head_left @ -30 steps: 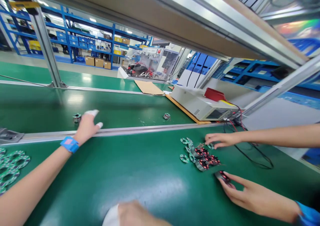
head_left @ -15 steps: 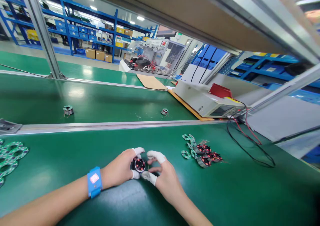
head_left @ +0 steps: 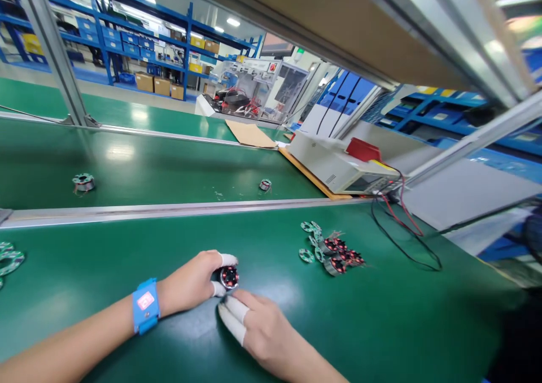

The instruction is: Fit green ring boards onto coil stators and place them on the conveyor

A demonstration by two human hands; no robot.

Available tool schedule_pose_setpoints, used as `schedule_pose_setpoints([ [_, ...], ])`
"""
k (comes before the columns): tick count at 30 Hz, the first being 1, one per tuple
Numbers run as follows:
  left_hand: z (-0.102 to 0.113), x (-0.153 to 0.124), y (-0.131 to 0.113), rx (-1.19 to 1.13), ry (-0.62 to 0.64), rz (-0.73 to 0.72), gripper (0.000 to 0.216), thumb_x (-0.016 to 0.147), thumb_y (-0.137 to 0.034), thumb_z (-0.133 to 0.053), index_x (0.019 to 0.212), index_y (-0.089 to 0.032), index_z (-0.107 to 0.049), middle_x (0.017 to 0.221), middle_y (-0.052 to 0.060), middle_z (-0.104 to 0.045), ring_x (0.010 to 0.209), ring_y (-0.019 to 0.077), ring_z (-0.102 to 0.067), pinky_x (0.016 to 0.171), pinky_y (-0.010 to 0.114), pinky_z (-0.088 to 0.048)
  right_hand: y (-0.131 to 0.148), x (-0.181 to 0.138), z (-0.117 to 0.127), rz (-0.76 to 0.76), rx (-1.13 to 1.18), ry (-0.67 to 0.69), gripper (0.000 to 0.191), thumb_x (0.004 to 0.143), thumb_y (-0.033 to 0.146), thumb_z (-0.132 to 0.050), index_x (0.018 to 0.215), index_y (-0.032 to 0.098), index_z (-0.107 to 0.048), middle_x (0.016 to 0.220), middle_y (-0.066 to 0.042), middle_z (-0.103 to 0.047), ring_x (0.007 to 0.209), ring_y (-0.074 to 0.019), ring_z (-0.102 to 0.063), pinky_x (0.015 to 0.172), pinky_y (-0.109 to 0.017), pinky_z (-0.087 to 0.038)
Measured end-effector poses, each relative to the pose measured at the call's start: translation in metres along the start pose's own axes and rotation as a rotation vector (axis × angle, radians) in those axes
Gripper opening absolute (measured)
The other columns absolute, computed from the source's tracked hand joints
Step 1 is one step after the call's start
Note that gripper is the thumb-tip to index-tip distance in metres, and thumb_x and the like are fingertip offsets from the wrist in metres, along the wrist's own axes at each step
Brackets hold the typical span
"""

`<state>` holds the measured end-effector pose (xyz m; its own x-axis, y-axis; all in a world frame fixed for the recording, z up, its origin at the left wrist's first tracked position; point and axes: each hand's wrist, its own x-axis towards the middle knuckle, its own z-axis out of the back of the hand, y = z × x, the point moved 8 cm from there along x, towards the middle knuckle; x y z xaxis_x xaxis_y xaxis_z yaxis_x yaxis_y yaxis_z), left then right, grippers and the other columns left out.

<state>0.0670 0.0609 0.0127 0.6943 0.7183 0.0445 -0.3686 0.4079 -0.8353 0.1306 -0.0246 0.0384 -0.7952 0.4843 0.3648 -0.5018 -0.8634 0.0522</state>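
Observation:
A motor stator (head_left: 229, 277) with dark core and copper windings is held between the thumb and finger of my left hand (head_left: 190, 281), which wears white finger cots and a blue wrist strap. Just below and right of it is my right hand (head_left: 258, 323), its white-covered fingers pressed together near the stator's lower edge. Whatever those fingertips may pinch is hidden. To the right lie several more copper-wound stators (head_left: 339, 253) in a cluster, with green ring-shaped circuit boards (head_left: 306, 255) beside them.
More green ring boards (head_left: 11, 261) lie at the left edge. Beyond a metal rail (head_left: 127, 212), two stators topped with green boards, one left (head_left: 83, 182) and one right (head_left: 265, 185), stand on green surface. A grey instrument (head_left: 339, 165) with red and black cables (head_left: 406, 236) sits at right.
My right hand has gone from spread fingers around the stator's right side to closed fingers below it. My left hand keeps hold of the stator. The camera view has shifted slightly right.

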Motion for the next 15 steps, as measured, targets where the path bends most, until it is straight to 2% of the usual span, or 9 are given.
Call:
schedule_pose_setpoints([
  [2, 0.0, 0.0, 0.0, 0.002, -0.001, 0.002, 0.031, 0.07, -0.006, -0.054, 0.096, -0.02, -0.062, 0.09, 0.0, -0.065, 0.081, 0.0158, -0.058, 0.072, 0.021, -0.041, -0.01, -0.012, 0.006, -0.061, -0.026, -0.03, 0.026, 0.091, 0.017, -0.038, 0.097, 0.016, -0.063, 0.075, -0.007, -0.068, 0.067, -0.0159, -0.062, 0.056, -0.024, -0.051],
  [4, -0.002, -0.001, 0.001, -0.012, 0.023, 0.005, 0.028, 0.069, -0.007, -0.054, 0.093, -0.02, -0.062, 0.087, -0.001, -0.065, 0.08, 0.0152, -0.058, 0.07, 0.02, -0.041, -0.045, -0.03, 0.026, -0.253, -0.134, -0.119, 0.026, 0.089, 0.02, -0.041, 0.102, 0.02, -0.063, 0.085, -0.007, -0.07, 0.074, -0.0163, -0.065, 0.064, -0.025, -0.053],
  [5, -0.003, -0.001, 0.001, -0.021, 0.035, 0.01, 0.028, 0.068, -0.008, -0.055, 0.093, -0.02, -0.062, 0.088, -0.001, -0.065, 0.08, 0.0153, -0.058, 0.07, 0.02, -0.041, -0.073, -0.044, 0.04, -0.46, -0.246, -0.156, 0.027, 0.089, 0.019, -0.04, 0.1, 0.021, -0.065, 0.087, -0.008, -0.071, 0.077, -0.0177, -0.066, 0.066, -0.027, -0.053],
  [7, -0.003, -0.001, 0.002, -0.032, 0.042, 0.021, 0.032, 0.067, -0.008, -0.056, 0.096, -0.02, -0.062, 0.092, -0.001, -0.065, 0.082, 0.0161, -0.058, 0.071, 0.02, -0.042, -0.132, -0.08, 0.055, -0.935, -0.46, 0.039, 0.023, 0.086, 0.022, -0.047, 0.094, 0.019, -0.068, 0.083, -0.011, -0.07, 0.073, -0.0219, -0.067, 0.061, -0.03, -0.052],
  [8, -0.002, -0.002, 0.001, -0.032, 0.037, 0.022, 0.035, 0.066, -0.008, -0.055, 0.098, -0.02, -0.061, 0.095, 0.0, -0.065, 0.084, 0.0168, -0.058, 0.072, 0.021, -0.042, -0.152, -0.095, 0.06, -1.083, -0.526, 0.14, 0.021, 0.085, 0.025, -0.05, 0.087, 0.017, -0.07, 0.081, -0.013, -0.069, 0.074, -0.0249, -0.066, 0.058, -0.031, -0.051],
  [10, 0.0, -0.002, -0.001, -0.029, 0.025, 0.009, 0.041, 0.065, -0.005, -0.051, 0.101, -0.021, -0.061, 0.099, 0.0, -0.065, 0.088, 0.0178, -0.059, 0.076, 0.023, -0.043, -0.172, -0.108, 0.064, -1.173, -0.56, 0.226, 0.022, 0.082, 0.027, -0.055, 0.074, 0.014, -0.071, 0.076, -0.017, -0.067, 0.076, -0.0302, -0.065, 0.055, -0.034, -0.05],
  [11, 0.0, -0.003, -0.002, -0.032, 0.023, -0.002, 0.045, 0.064, -0.003, -0.048, 0.103, -0.021, -0.06, 0.101, 0.0, -0.065, 0.09, 0.0179, -0.059, 0.078, 0.024, -0.043, -0.175, -0.108, 0.062, -1.157, -0.546, 0.237, 0.021, 0.081, 0.027, -0.056, 0.073, 0.014, -0.071, 0.078, -0.018, -0.067, 0.081, -0.0314, -0.064, 0.056, -0.034, -0.05],
  [13, 0.003, -0.002, -0.004, -0.059, 0.013, -0.006, 0.053, 0.061, 0.002, -0.041, 0.106, -0.021, -0.059, 0.104, 0.001, -0.064, 0.095, 0.0173, -0.058, 0.084, 0.025, -0.042, -0.169, -0.1, 0.049, -1.077, -0.488, 0.241, 0.016, 0.081, 0.027, -0.058, 0.084, 0.018, -0.071, 0.088, -0.014, -0.069, 0.09, -0.0285, -0.062, 0.063, -0.033, -0.051],
  [15, 0.008, -0.001, -0.003, -0.099, -0.049, 0.037, 0.05, 0.063, 0.002, -0.039, 0.104, -0.018, -0.059, 0.104, 0.002, -0.064, 0.096, 0.0167, -0.057, 0.087, 0.026, -0.042, -0.153, -0.087, 0.029, -0.977, -0.33, 0.203, 0.02, 0.079, 0.026, -0.06, 0.097, 0.023, -0.069, 0.098, -0.008, -0.069, 0.093, -0.024, -0.062, 0.073, -0.032, -0.052],
])
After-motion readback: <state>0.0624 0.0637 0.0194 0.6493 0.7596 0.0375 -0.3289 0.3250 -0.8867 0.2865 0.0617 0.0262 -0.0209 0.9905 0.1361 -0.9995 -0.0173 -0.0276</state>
